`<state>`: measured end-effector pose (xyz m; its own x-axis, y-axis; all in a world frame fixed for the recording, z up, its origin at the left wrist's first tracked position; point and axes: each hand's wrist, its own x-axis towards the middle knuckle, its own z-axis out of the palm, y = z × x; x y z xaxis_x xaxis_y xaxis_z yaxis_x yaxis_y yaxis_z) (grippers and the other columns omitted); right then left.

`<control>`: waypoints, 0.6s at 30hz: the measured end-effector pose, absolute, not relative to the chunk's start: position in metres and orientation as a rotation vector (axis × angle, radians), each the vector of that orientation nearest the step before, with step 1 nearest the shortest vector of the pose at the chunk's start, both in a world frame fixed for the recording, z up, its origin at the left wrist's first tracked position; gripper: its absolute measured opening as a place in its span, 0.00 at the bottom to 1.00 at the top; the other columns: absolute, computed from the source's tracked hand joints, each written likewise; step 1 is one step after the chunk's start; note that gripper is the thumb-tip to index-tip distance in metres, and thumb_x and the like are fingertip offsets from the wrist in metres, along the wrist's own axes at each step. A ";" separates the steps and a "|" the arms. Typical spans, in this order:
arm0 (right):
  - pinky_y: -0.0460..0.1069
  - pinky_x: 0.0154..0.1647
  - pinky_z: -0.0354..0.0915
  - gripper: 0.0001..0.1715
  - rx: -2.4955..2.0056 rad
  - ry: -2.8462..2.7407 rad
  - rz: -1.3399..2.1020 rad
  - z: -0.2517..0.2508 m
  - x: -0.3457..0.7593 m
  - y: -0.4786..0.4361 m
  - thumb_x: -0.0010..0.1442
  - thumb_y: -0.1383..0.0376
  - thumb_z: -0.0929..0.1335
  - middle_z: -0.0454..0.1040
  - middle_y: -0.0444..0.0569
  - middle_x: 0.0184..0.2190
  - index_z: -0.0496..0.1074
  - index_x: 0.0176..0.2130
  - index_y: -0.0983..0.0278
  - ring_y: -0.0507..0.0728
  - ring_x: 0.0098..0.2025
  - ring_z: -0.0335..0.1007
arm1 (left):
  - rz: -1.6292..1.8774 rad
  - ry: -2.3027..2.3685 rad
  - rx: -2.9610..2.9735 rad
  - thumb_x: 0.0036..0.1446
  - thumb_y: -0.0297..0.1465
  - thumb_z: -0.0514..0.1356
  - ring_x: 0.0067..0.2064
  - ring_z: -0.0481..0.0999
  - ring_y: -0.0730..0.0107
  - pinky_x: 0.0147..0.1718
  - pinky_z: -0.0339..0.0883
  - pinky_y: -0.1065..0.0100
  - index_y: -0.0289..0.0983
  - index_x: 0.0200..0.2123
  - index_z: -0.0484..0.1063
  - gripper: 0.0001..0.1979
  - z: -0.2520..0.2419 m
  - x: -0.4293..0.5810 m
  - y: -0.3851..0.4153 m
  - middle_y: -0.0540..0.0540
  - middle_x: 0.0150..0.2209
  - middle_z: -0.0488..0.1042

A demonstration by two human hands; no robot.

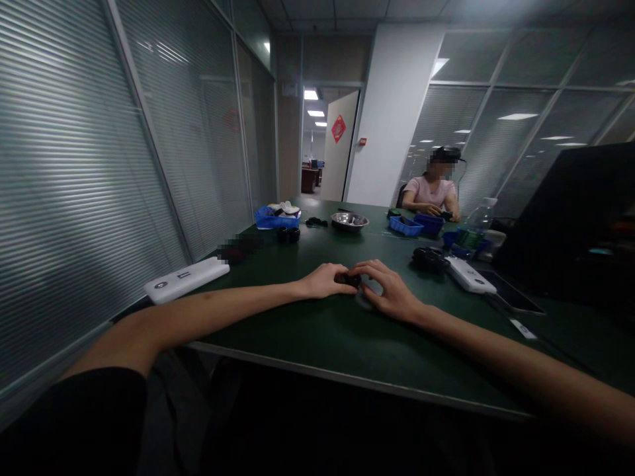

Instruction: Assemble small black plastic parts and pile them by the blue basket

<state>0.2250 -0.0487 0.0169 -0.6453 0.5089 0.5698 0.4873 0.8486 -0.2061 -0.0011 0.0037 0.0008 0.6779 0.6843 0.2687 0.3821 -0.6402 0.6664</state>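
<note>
A small dark object (348, 279), rounded and too dim to name, is between my two hands just above the green table (278, 330). My left hand (325, 281) grips it from the left, thumb below and fingers above. From the other side my right hand (389, 289) reaches over, its index fingertip touching the top of the object near the left fingers. The right thumb is near the object's right end, with a gap between thumb and forefinger. Below the right hand is a faint, pale, clear-looking patch (366, 297) on the table, which I cannot make out.
A metal bowl (350, 221), blue baskets (278, 218), (405, 227) and black round items (288, 234) stand toward the back. White power banks (188, 279), (470, 274), a tablet (510, 292), black bundle (429, 259) and bottle (476, 225) lie around. A co-worker (431, 192) sits at the far right.
</note>
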 end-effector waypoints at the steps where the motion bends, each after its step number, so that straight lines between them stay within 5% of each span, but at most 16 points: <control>1: 0.61 0.55 0.68 0.19 -0.712 -2.387 0.056 0.017 0.225 -0.048 0.66 0.71 0.65 0.74 0.53 0.51 0.70 0.54 0.58 0.63 0.53 0.69 | 0.691 0.818 2.320 0.54 0.46 0.67 0.38 0.76 0.64 0.35 0.63 0.68 0.33 0.46 0.77 0.24 0.001 -0.001 0.004 0.46 0.37 0.78; 11: 0.61 0.55 0.68 0.17 -0.687 -2.376 0.097 0.014 0.226 -0.046 0.66 0.72 0.62 0.75 0.52 0.51 0.70 0.52 0.58 0.62 0.52 0.70 | 0.692 0.810 2.328 0.55 0.47 0.67 0.40 0.77 0.63 0.36 0.65 0.68 0.34 0.46 0.76 0.25 -0.001 -0.002 0.004 0.45 0.39 0.78; 18: 0.61 0.53 0.71 0.18 -0.783 -2.334 -0.005 0.014 0.222 -0.050 0.68 0.64 0.65 0.70 0.55 0.51 0.69 0.57 0.58 0.64 0.52 0.70 | 0.685 0.777 2.273 0.55 0.43 0.67 0.41 0.77 0.64 0.39 0.65 0.68 0.33 0.45 0.76 0.21 0.004 -0.001 0.000 0.46 0.39 0.79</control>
